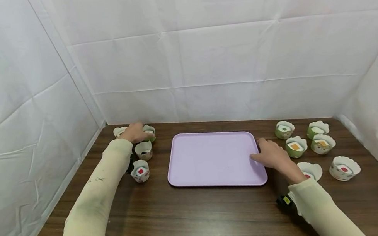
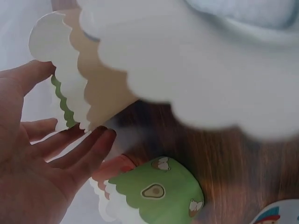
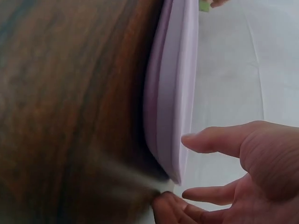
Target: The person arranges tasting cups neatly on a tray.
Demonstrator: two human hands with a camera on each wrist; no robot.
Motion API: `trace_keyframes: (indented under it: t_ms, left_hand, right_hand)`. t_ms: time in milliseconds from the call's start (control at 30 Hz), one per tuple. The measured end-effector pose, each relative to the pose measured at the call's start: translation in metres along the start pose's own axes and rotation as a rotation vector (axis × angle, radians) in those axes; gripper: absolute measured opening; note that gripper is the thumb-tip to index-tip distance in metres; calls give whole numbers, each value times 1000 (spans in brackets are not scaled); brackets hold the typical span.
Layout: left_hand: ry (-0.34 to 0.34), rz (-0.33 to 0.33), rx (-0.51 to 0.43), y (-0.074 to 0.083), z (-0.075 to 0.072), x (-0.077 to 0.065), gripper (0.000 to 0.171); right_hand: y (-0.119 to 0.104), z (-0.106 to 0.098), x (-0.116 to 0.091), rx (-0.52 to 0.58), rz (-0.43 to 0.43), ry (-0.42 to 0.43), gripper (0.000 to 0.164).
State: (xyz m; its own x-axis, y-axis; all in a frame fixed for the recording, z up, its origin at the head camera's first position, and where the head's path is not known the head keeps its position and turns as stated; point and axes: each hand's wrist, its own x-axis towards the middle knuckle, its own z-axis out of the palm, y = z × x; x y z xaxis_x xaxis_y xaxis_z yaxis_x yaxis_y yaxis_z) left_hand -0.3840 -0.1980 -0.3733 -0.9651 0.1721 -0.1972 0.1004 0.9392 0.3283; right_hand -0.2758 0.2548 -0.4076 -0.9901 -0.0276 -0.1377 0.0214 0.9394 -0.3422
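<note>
At the far left of the table, my left hand (image 1: pixel 134 132) reaches among paper baking cups. The left wrist view shows its thumb at the scalloped rim of a paper cup (image 2: pixel 70 70), with lightly bent, spread fingers below; a firm grip is not visible. A green paper cup (image 1: pixel 149 133) sits beside the fingertips. My right hand (image 1: pixel 271 153) holds the right edge of a lilac tray (image 1: pixel 214 160) lying flat. Its thumb lies over the rim, and its other fingers are outside near a corner in the right wrist view.
Two pale paper cups, one (image 1: pixel 143 151) behind the other (image 1: pixel 140 172), stand near the left forearm. Several cups, including a green one (image 1: pixel 296 147) and a white one (image 1: pixel 344 168), stand right of the tray. White sheeting (image 1: pixel 203 61) encloses the table's back and sides.
</note>
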Motion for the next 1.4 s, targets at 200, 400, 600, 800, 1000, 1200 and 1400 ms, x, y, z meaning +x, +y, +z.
trace_keyframes:
  t_ms: [200, 400, 600, 800, 1000, 1200, 1400]
  left_hand:
    - [-8, -25, -26, -1, 4, -4, 77]
    - [-13, 0, -56, -2, 5, -4, 75]
    - [32, 38, -82, -5, 5, -2, 70]
    - [131, 85, -106, -6, 3, 0, 71]
    - [209, 147, -130, 1, 0, 3, 67]
    - [209, 197, -119, 22, 4, 6, 64]
    - [185, 247, -83, 51, 11, 9, 67]
  right_hand:
    - [4, 7, -1, 124, 27, -61, 63]
    - [6, 12, -2, 166, 16, -46, 64]
    - [6, 13, -2, 186, 16, -47, 64]
    - [6, 13, -2, 195, 27, -51, 64]
    - [5, 14, 0, 185, 33, -51, 63]
    - [4, 13, 0, 178, 27, -54, 63]
    - [5, 12, -1, 183, 23, -57, 63]
